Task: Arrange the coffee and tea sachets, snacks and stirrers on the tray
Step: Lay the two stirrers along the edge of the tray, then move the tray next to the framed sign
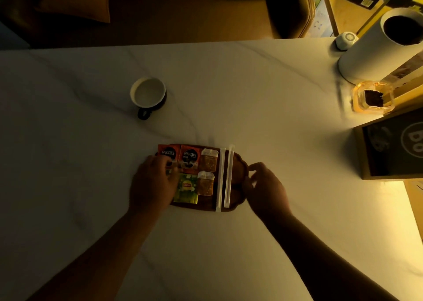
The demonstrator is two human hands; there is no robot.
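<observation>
Your left hand [152, 181] lies flat, fingers spread on the leftmost red coffee sachet [168, 153] on the dark wooden tray [238, 170]. Two white paper-wrapped stirrers [225, 177] run front-to-back, nearer your right hand [265, 186], whose fingers pinch the tray's rim.

Dark wooden tray [239, 163] = landmark. Two red Nescafe sachets [189, 157] flat, side by side along the tray's far-left edge; the left one is partly covered. Green Lipton tea sachet [186, 189] flat at near-left. Two clear snack packets [208, 161] with brown contents, one far and one near, mid-tray. Two white paper-wrapped stirrers [223, 177] lie parallel right of the snacks, ends overhanging both tray edges. Right end of tray bare.
</observation>
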